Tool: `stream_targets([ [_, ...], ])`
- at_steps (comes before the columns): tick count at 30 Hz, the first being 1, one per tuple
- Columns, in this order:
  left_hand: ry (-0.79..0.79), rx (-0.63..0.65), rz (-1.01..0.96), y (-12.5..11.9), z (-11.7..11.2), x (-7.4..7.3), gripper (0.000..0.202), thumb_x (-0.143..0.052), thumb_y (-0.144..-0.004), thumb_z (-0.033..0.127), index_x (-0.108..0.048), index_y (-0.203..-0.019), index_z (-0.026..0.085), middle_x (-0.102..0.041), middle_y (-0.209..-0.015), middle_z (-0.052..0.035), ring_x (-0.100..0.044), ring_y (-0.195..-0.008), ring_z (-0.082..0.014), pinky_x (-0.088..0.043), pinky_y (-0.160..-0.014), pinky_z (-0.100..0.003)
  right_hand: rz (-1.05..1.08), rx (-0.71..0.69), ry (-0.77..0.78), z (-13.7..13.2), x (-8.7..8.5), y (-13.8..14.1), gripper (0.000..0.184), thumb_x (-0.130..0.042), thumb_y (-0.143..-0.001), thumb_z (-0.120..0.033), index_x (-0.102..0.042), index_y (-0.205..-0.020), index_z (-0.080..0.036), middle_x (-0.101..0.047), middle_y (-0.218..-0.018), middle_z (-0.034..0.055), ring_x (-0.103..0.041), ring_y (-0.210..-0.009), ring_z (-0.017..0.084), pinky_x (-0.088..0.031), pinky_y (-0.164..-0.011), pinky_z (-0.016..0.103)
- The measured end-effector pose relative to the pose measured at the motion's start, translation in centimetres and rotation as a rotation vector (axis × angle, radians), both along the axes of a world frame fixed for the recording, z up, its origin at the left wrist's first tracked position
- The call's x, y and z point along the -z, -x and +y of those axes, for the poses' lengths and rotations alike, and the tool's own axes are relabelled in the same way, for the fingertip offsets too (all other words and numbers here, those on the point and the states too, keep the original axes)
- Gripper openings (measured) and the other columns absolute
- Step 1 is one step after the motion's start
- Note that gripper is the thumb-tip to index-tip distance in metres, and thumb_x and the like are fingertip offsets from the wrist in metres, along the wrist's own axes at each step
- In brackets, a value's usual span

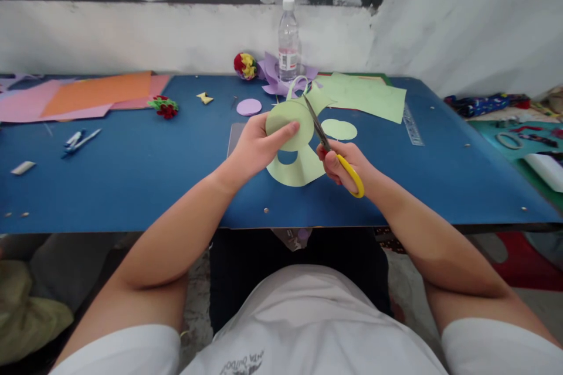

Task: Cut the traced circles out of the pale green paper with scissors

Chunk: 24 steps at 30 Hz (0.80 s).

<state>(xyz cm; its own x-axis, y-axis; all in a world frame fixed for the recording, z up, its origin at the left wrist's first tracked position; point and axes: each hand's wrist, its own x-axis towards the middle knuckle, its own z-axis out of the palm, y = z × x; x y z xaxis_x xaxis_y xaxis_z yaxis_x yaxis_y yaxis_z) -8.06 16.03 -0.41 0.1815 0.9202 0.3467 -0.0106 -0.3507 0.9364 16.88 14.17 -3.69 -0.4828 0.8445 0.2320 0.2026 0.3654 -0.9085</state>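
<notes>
Between the thumb and fingers of my left hand point(260, 139) is a round piece of light green paper point(285, 117). My right hand point(345, 164) grips yellow-handled scissors point(350, 176), their blades pointing up and away at the right edge of the green circle. Whether the blades are parted is hard to make out. Below and behind the circle, a green paper offcut point(295, 174) with a curved cut-out hangs over or lies on the table. Cut green circles point(339, 129) lie just beyond my right hand, and purple paper circles point(248, 107) rest beyond my left.
A plastic bottle point(288, 41) stands by the wall among purple paper scraps point(270, 73). Green sheets point(373, 96) and a clear ruler point(412, 123) lie right. Orange paper point(99, 94), a red-green flower point(165, 106), pens point(81, 142) and an eraser point(23, 168) are left on the blue table point(145, 187).
</notes>
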Motion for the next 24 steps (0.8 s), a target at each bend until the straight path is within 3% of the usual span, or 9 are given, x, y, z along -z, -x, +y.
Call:
stream_targets([
  [24,0.059,0.005,0.021,0.35,-0.43,-0.93,0.037,-0.095,-0.091,0.050,-0.092,-0.106,0.017,-0.088,-0.102,-0.0073,-0.080,-0.089,-0.0221,-0.065,-0.081,-0.030,-0.029,0.034,-0.067,0.04,-0.52,0.11,0.079,-0.058,-0.096,-0.101,-0.054,-0.085,-0.023,-0.042,-0.065,-0.0029,-0.036,-0.060,0.014,-0.031,-0.055,0.031],
])
